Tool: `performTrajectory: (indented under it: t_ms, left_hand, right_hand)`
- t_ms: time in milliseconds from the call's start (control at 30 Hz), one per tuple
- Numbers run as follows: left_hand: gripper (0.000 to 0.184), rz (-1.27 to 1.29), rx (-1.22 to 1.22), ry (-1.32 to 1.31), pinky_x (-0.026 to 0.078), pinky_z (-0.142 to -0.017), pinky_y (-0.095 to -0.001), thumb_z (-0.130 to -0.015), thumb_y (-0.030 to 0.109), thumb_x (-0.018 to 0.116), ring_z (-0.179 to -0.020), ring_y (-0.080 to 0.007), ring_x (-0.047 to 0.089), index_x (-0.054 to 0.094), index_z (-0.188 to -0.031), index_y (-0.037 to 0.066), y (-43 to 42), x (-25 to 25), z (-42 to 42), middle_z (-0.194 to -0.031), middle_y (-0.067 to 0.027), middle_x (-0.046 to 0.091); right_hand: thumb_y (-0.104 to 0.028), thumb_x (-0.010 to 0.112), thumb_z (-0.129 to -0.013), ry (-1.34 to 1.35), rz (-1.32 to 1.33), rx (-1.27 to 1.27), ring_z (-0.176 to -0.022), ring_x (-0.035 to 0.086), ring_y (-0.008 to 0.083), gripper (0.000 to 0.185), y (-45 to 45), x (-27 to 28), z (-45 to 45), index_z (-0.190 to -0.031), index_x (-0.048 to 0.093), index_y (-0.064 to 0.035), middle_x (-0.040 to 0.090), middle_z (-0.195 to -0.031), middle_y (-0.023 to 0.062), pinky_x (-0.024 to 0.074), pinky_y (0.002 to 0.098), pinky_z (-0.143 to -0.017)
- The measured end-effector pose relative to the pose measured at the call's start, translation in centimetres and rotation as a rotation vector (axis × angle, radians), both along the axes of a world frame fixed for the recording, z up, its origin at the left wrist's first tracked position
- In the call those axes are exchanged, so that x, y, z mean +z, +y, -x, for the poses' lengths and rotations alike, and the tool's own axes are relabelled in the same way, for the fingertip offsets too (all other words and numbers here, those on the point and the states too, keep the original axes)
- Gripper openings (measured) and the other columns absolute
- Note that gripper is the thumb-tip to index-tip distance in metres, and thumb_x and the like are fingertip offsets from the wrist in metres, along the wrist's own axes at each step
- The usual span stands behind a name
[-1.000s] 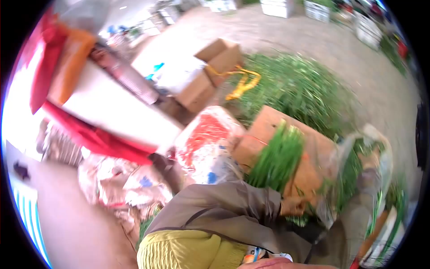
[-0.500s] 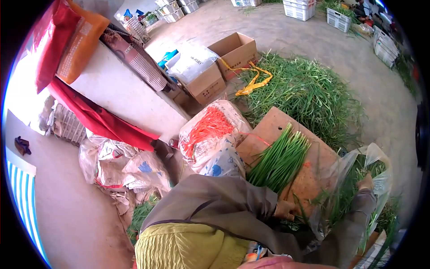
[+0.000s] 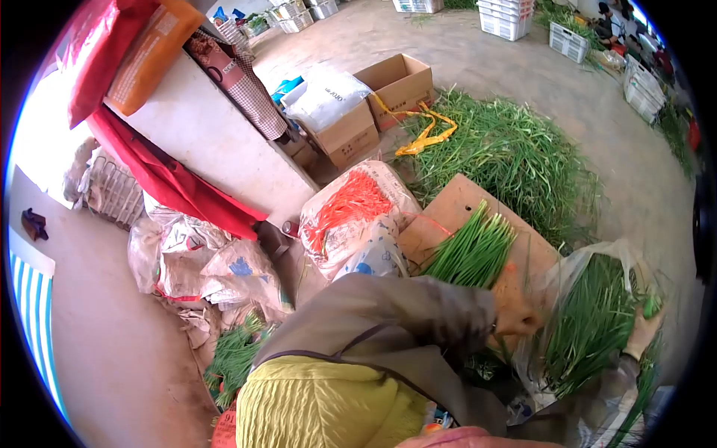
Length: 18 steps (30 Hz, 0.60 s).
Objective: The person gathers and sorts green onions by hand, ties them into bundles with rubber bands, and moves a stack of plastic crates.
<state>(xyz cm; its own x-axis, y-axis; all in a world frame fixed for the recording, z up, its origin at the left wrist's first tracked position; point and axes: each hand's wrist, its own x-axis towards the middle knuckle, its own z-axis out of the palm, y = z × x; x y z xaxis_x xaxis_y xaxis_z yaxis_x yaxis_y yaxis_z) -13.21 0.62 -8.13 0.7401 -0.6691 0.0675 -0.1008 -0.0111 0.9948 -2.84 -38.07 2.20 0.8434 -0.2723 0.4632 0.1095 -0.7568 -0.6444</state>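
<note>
My right hand (image 3: pixel 644 332) is closed around some green stalks (image 3: pixel 653 305) at the far right, beside a clear plastic bag (image 3: pixel 569 280). Long green leaves (image 3: pixel 590 328) fill the bag. Over the brown board (image 3: pixel 478 196), near the bag's left side, is my left hand (image 3: pixel 519 308); motion smears its fingers, so I cannot see whether they hold anything. A neat bundle of green stalks (image 3: pixel 472 250) lies on the board, its pale cut ends pointing away from me. My left sleeve covers the bundle's near end.
Orange-red ties (image 3: pixel 351 205) lie on a stuffed sack (image 3: pixel 399 187) left of the board. Behind the board spreads a heap of loose greens (image 3: pixel 508 149) with a yellow strap (image 3: pixel 429 138). Cardboard boxes (image 3: pixel 396 89) stand at the back, white crates (image 3: pixel 504 19) farther off.
My left hand has moved up and right across the board. My right hand has moved right and down, out of the bag's mouth, and now shows green stalks. The leaves in the bag are more exposed.
</note>
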Motion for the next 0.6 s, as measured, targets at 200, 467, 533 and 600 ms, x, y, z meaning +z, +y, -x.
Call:
performTrajectory:
  t_ms: [200, 467, 533, 600]
  left_hand:
    - [0.043, 0.39, 0.217, 0.18, 0.044, -0.071, -0.0292, -0.073, 0.002, 0.065, -0.081, -0.0139, 0.052, 0.05, -0.114, 0.002, -14.0, 7.0, -3.6, -0.091, -0.0055, 0.055]
    - [0.061, 0.434, -0.045, 0.439, 0.044, -0.075, -0.04, -0.057, 0.0, 0.077, -0.091, -0.0258, 0.055, 0.047, -0.111, -0.002, -18.8, 5.7, -6.4, -0.098, -0.0107, 0.056]
    - [0.056, 0.5, -0.099, 0.531, 0.044, -0.077, -0.0394, -0.059, 0.004, 0.077, -0.089, -0.0256, 0.055, 0.05, -0.108, -0.001, -18.5, 5.9, -6.5, -0.095, -0.01, 0.057]
    - [0.055, 0.462, 0.011, 0.329, 0.042, -0.081, -0.0381, -0.065, 0.012, 0.075, -0.093, -0.0254, 0.055, 0.05, -0.112, 0.001, -18.4, 5.6, -6.7, -0.101, -0.0103, 0.058]
  right_hand:
    - [0.001, 0.063, -0.074, 0.092, -0.336, 0.37, -0.104, 0.045, 0.019, 0.068, 7.3, 1.9, 4.0, -0.134, 0.029, 0.0, 0.048, -0.118, 0.0127, 0.0353, 0.028, -0.091]
    - [-0.005, 0.067, -0.072, 0.052, -0.202, 0.525, -0.109, 0.045, 0.023, 0.08, 9.3, 4.5, 7.4, -0.138, 0.022, -0.0068, 0.044, -0.125, 0.0095, 0.0352, 0.0328, -0.095]
    - [-0.017, 0.076, -0.067, -0.079, 0.097, 0.523, -0.115, 0.043, 0.027, 0.095, 7.6, 3.5, 7.4, -0.14, 0.016, -0.0079, 0.041, -0.129, 0.0111, 0.0337, 0.0359, -0.098]
    - [-0.015, 0.076, -0.066, 0.112, -0.102, 0.528, -0.115, 0.043, 0.026, 0.096, 5.4, -0.5, 8.4, -0.141, 0.015, -0.0082, 0.042, -0.129, 0.0107, 0.0338, 0.0353, -0.098]
